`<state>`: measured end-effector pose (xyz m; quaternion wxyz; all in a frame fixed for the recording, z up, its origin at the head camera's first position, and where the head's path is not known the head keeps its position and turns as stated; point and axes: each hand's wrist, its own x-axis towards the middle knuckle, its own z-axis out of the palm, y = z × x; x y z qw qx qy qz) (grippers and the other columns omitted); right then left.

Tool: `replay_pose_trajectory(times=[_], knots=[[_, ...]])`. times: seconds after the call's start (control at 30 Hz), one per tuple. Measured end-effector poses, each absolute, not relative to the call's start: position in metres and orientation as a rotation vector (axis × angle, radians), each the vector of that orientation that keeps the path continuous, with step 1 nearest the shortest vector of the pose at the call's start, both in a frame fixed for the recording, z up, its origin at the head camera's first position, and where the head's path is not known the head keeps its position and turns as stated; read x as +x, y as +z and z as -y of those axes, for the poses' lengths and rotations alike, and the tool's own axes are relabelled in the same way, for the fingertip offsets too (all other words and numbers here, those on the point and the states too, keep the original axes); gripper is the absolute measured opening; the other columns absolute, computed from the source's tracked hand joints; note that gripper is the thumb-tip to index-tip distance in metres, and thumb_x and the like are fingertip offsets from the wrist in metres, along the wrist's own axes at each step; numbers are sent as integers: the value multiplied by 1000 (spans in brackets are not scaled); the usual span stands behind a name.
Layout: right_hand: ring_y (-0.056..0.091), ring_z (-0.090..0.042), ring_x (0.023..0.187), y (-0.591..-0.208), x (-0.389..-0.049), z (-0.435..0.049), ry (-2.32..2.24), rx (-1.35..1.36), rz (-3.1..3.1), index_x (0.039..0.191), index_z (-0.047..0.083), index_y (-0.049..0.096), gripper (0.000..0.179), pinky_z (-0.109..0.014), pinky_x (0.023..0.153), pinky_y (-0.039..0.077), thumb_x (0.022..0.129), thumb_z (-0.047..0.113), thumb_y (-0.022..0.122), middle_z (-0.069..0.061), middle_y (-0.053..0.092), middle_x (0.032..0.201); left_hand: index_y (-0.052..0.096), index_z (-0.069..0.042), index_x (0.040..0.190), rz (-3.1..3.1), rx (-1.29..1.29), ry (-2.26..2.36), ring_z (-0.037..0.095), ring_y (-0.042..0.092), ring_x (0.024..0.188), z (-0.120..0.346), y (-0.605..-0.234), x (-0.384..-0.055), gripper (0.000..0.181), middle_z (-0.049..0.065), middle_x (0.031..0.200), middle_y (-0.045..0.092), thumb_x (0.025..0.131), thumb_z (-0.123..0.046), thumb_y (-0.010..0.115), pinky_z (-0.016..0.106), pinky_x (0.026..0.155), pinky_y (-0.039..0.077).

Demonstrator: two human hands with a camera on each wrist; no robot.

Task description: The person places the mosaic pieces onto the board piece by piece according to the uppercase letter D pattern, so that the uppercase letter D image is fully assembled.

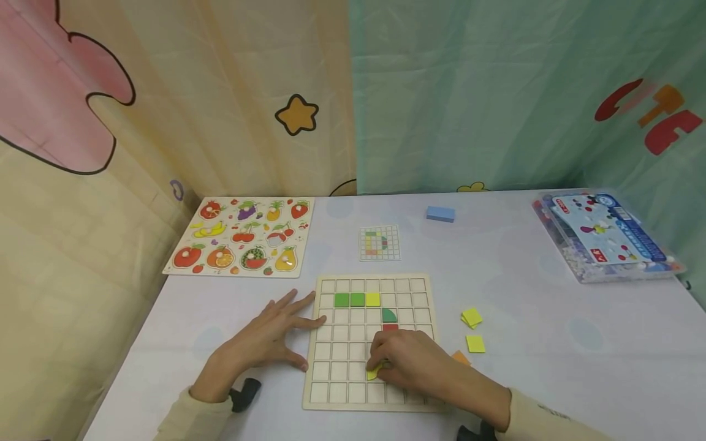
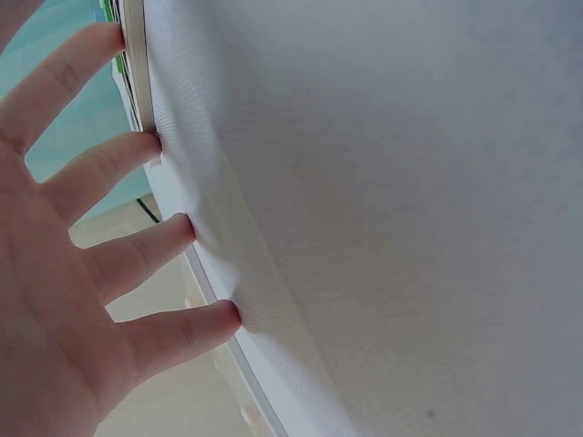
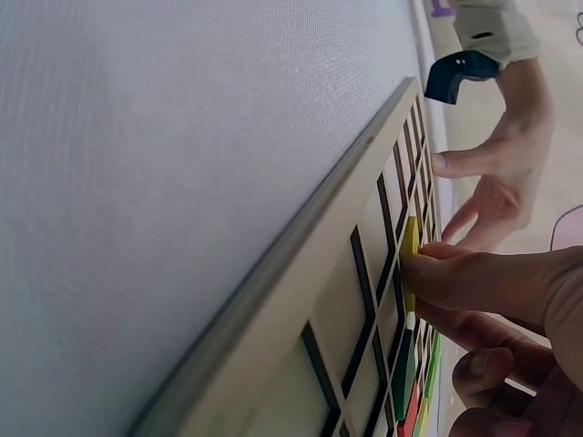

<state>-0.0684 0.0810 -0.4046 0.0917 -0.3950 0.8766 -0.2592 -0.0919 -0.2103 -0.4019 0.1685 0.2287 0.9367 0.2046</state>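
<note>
A wooden grid board lies on the table. In its cells sit two green square tiles, a yellow square tile, a green quarter-round tile and a red tile partly behind the right hand. My right hand pinches a yellow tile at a lower cell; the right wrist view shows this yellow tile between thumb and fingers, its shape partly hidden. With fingers spread, my left hand touches the board's left edge; the left wrist view shows fingertips on the board's side.
Loose yellow tiles and an orange tile lie right of the board. Behind it are a small pattern card and a blue block. A fruit puzzle lies back left, a plastic case back right.
</note>
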Motion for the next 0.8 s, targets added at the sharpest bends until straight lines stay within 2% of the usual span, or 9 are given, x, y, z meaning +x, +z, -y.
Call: replay_pose_trajectory(times=[0.3, 0.53, 0.8], knots=[[54, 7, 69, -407, -68, -83, -760, -1223, -2611, 89, 22, 81, 21, -15, 59, 46, 77, 6, 79, 18, 60, 84, 65, -23, 131, -2663, 651, 583, 45, 15, 146, 211, -402, -92, 80, 11, 158, 31, 58, -40, 92, 71, 110, 13], [54, 5, 70, -406, -66, -85, -731, -1214, -2603, 94, 23, 79, 23, -17, 59, 46, 78, 7, 77, 17, 61, 91, 65, -25, 131, -2667, 641, 575, 46, 15, 146, 211, -402, -91, 80, 11, 158, 32, 57, -39, 92, 70, 111, 14], [58, 1, 83, -403, -63, -96, -741, -1188, -2610, 102, 20, 75, 25, -21, 70, 51, 80, 8, 74, 16, 62, 101, 64, -25, 132, -2655, 639, 589, 44, 14, 147, 210, -402, -92, 80, 9, 158, 32, 58, -38, 92, 70, 111, 13]])
